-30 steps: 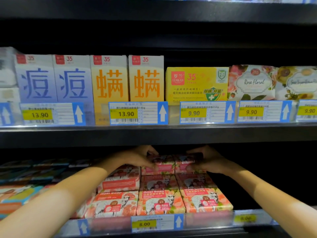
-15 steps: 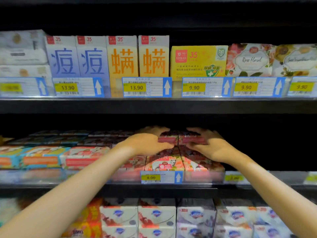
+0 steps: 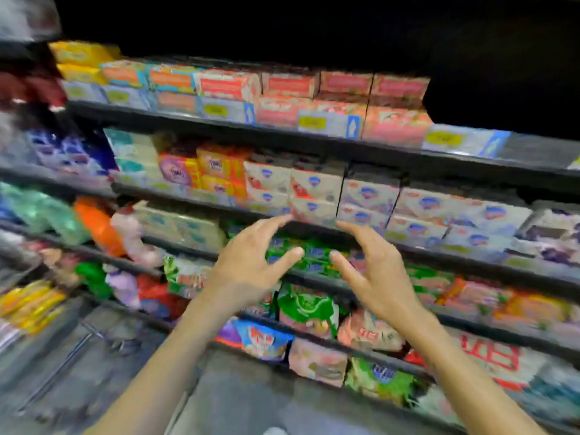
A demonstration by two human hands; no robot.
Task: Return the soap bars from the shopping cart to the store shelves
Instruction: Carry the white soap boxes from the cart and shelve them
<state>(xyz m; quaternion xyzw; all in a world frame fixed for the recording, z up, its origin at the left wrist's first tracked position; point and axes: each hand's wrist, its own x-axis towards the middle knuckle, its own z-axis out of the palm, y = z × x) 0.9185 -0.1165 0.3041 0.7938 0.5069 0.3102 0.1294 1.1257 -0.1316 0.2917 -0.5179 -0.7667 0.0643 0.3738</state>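
Pink goat soap bars point(image 3: 343, 98) sit stacked on an upper shelf point(image 3: 314, 142), well above both hands. My left hand point(image 3: 251, 265) and my right hand point(image 3: 373, 271) hover side by side in front of the lower shelves, palms facing each other, fingers spread and empty. Neither hand touches any product. The view is blurred from head motion. The shopping cart's metal wire point(image 3: 103, 337) shows at the lower left; soap bars inside it cannot be made out.
Shelves run diagonally from upper left to lower right. White soap multipacks point(image 3: 367, 196) fill the shelf just above my hands. Green packs point(image 3: 307, 259) lie behind them, and bagged goods point(image 3: 266, 340) line the bottom shelves. Grey floor point(image 3: 238, 394) lies below.
Both hands have let go of the pink soap bars and drawn back and down from the shelf. The view has swung downward and left, so lower shelves and the floor now show.
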